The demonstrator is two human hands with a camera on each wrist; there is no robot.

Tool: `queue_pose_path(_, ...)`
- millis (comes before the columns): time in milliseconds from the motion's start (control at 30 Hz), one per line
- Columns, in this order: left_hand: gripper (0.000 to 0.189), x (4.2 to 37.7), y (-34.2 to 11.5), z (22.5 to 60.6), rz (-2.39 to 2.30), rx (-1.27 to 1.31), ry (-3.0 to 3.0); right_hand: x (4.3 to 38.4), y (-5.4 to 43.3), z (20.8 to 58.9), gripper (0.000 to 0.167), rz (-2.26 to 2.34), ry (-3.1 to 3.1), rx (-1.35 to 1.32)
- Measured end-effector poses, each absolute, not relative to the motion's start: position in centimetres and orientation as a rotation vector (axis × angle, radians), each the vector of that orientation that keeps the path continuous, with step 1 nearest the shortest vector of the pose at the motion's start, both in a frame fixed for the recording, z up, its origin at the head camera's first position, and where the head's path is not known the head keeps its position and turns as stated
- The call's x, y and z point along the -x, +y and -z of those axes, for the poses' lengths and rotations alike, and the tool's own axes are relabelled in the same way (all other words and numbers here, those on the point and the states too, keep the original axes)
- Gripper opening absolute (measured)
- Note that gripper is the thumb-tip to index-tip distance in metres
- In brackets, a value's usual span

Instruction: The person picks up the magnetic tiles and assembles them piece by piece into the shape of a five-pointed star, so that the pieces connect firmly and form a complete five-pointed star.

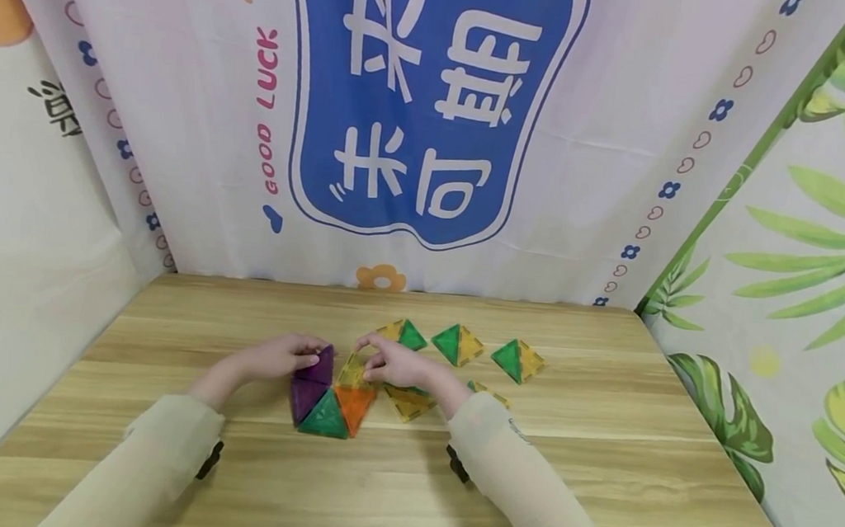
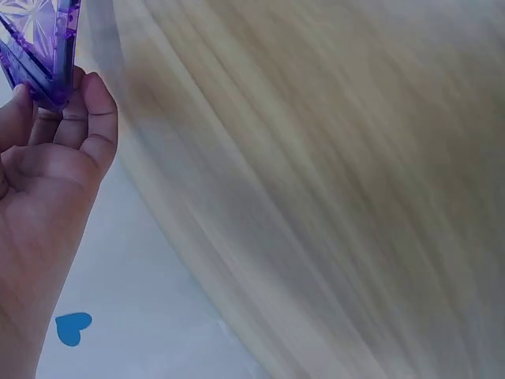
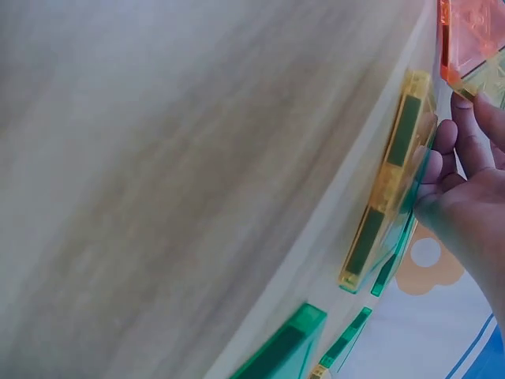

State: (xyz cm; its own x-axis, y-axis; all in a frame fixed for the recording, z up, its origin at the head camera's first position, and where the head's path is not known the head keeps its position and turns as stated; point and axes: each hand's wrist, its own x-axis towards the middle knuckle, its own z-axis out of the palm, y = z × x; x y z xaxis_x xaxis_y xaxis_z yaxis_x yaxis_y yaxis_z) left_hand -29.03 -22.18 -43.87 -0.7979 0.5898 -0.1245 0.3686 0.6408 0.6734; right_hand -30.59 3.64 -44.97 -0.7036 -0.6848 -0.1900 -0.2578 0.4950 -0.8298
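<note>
Translucent triangular magnetic tiles lie joined in a partial ring on the table. My left hand pinches the upper purple tile at the ring's left; the left wrist view shows thumb and fingers on its corner. Below it are another purple tile, a green tile and an orange tile. My right hand pinches a yellow tile, whose lower edge meets the orange one. In the right wrist view, the yellow tile touches the orange tile near the fingertips.
Yellow-green tile pairs lie at the back right, among them one pair and another farther right. A yellow tile lies under the right wrist, partly hidden. A printed curtain hangs behind the wooden table.
</note>
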Motion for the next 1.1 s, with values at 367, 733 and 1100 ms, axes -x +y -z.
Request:
queue_pose_path(367,0.035,29.5,-21.0,44.0,-0.945,-0.681,2.47,30.9,3.1,45.0,0.043,1.055,2.249,0.789)
queue_pose_path(733,0.028,30.1,-21.1,44.4,-0.834,-0.817,2.508,30.6,2.6,45.3,0.042,0.995,2.282,0.839)
queue_pose_path(1100,0.037,29.4,-21.6,44.0,-0.884,-0.797,2.524,30.7,3.5,44.7,0.045,1.01,2.33,0.878)
